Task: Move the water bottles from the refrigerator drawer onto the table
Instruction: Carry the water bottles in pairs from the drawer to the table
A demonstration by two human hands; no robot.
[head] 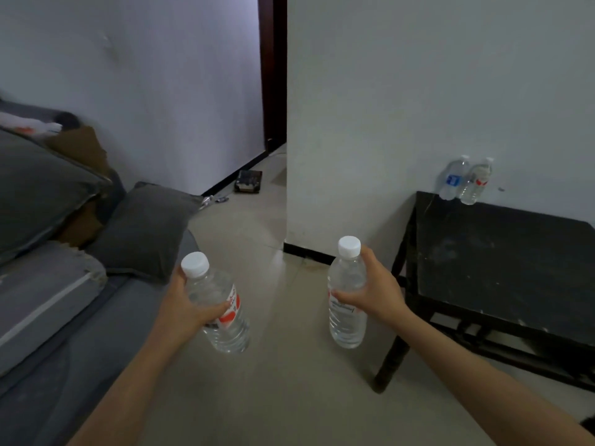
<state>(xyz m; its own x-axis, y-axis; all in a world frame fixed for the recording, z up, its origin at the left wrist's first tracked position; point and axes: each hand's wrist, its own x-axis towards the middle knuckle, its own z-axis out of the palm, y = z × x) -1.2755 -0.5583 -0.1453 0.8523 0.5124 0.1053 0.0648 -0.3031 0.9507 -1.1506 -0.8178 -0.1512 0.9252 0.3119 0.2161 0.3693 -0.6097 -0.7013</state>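
Observation:
My left hand (185, 309) grips a clear water bottle (222, 320) with a white cap and red label, tilted slightly, held over the floor. In my right hand (378, 291) is a second clear bottle (347, 323) with a white cap, held upright just left of the black table (502, 262). Two more water bottles stand at the table's far left corner against the wall: one with a blue label (453, 179) and one with a red label (476, 183). The refrigerator drawer is not in view.
A grey sofa (64, 333) with cushions (141, 230) fills the left side. Pale tiled floor runs between sofa and table toward a doorway with a dark frame (273, 75). A small dark object (248, 181) lies on the floor by the wall.

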